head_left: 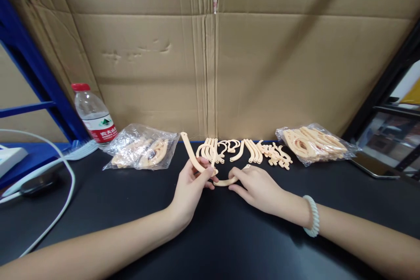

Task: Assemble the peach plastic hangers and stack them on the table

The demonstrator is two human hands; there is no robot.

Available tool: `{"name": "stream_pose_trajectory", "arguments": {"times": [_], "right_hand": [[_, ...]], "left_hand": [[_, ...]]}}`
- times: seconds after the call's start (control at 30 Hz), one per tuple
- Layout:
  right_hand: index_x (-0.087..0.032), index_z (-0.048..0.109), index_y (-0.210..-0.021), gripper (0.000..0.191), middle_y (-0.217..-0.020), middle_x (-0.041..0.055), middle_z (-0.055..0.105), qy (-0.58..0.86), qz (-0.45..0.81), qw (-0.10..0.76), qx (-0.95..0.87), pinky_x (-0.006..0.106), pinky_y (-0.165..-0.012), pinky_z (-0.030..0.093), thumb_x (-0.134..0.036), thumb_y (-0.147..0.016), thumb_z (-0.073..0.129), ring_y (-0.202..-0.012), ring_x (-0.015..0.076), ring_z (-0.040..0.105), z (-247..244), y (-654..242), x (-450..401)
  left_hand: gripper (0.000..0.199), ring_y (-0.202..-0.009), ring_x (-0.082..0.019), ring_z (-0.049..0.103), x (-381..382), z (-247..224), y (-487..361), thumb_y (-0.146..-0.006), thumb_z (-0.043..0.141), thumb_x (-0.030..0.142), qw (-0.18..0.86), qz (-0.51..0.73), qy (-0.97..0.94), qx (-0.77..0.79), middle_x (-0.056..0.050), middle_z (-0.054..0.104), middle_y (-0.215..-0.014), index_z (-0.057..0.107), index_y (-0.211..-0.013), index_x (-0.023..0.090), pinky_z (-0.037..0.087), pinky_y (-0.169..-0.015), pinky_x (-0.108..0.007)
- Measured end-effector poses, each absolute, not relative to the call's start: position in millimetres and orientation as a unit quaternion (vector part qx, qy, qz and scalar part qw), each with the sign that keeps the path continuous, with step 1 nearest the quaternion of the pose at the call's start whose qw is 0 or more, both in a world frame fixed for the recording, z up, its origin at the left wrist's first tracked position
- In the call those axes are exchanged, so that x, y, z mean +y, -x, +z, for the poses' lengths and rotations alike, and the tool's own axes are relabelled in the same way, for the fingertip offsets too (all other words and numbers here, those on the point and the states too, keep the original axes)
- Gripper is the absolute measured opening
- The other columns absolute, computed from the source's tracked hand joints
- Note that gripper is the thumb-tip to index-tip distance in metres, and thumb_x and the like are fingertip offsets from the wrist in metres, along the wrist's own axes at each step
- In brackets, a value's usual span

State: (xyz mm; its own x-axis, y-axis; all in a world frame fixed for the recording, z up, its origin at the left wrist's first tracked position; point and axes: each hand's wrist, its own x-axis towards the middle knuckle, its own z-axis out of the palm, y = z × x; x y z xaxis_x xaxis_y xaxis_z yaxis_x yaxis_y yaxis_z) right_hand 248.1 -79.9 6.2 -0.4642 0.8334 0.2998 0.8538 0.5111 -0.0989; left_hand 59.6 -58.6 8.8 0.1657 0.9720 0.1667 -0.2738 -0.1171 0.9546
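Two bare hands each pinch a pale piece above a black desk [210, 240].

The left hand [187, 190] grips a long pale strip [188, 146] between thumb and fingers, its upper end tilted up and to the left; the right hand [262, 188] pinches a curved pale piece [225, 183], held low, whose left end lies just beside the left fingertips. Behind them, loose pale parts [254, 151] lie in groups along the desk, between a clear bag of parts [141, 148] on the left and another filled bag [315, 142] on the right. A red-capped bottle [95, 116] stands behind the left bag.
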Motion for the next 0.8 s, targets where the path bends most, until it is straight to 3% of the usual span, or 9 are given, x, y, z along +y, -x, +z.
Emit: {"name": "stream_pose_trajectory", "arguments": {"times": [0.17,0.27,0.37,0.57,0.7,0.8], "right_hand": [[-0.021,0.062,-0.103,0.016,-0.077,0.0033,0.07,0.463,-0.018,0.182,-0.867,0.03,-0.072,0.045,-0.024,-0.094,0.049,-0.071,0.0184,0.066,0.9,-249.2,-78.6],[-0.02,0.062,-0.096,0.018,-0.072,0.0019,0.068,0.469,-0.008,0.27,-0.841,0.026,-0.063,0.044,-0.023,-0.095,0.044,-0.062,0.0152,0.063,-2.2,-250.9,-77.8],[-0.019,0.059,-0.104,0.022,-0.064,0.0001,0.064,0.481,0.04,0.388,-0.785,0.025,-0.056,0.045,-0.024,-0.097,0.039,-0.053,0.013,0.059,-2.3,-251.7,-79.2],[-0.022,0.06,-0.107,0.019,-0.1,0.0061,0.068,0.433,0.217,0.537,-0.691,0.027,-0.068,0.055,-0.031,-0.092,0.053,-0.082,0.0161,0.067,5.6,-247.9,-85.6],[-0.023,0.062,-0.1,0.019,-0.092,0.0029,0.065,0.4,0.311,0.615,-0.604,0.025,-0.056,0.055,-0.033,-0.084,0.064,-0.07,0.0133,0.063,6.2,-244.5,-84.2],[-0.022,0.062,-0.095,0.024,-0.09,0.0018,0.06,0.4,0.385,0.62,-0.555,0.024,-0.051,0.054,-0.031,-0.075,0.072,-0.069,0.0128,0.06,3.4,-242.9,-81.7]], "left_hand": [[0.023,-0.06,-0.01,0.061,-58.8,9.8,-59.1,-0.076,0.07,0.022,0.571,0.549,-0.509,0.336,0.004,0.059,-0.071,0.051,-0.088,0.016,0.049,-0.05,-0.018],[0.025,-0.061,-0.01,0.062,-59.0,8.8,-58.3,-0.076,0.07,0.022,0.572,0.554,-0.506,0.333,0.004,0.059,-0.073,0.051,-0.09,0.017,0.049,-0.049,-0.018],[0.025,-0.061,-0.01,0.062,-59.1,7.9,-57.9,-0.076,0.071,0.022,0.568,0.555,-0.507,0.334,0.005,0.058,-0.072,0.051,-0.09,0.017,0.048,-0.049,-0.017],[0.027,-0.062,-0.009,0.062,-58.2,6.8,-59.1,-0.077,0.071,0.022,0.573,0.53,-0.535,0.323,0.003,0.059,-0.076,0.049,-0.092,0.017,0.049,-0.052,-0.018],[0.031,-0.066,-0.01,0.064,-58.1,7.7,-59.7,-0.076,0.073,0.023,0.582,0.504,-0.557,0.312,0.002,0.06,-0.08,0.048,-0.095,0.017,0.05,-0.057,-0.019],[0.033,-0.066,-0.011,0.064,-59.7,9.7,-60.0,-0.073,0.075,0.023,0.592,0.495,-0.557,0.307,0.002,0.06,-0.079,0.049,-0.093,0.017,0.05,-0.058,-0.02]]}}
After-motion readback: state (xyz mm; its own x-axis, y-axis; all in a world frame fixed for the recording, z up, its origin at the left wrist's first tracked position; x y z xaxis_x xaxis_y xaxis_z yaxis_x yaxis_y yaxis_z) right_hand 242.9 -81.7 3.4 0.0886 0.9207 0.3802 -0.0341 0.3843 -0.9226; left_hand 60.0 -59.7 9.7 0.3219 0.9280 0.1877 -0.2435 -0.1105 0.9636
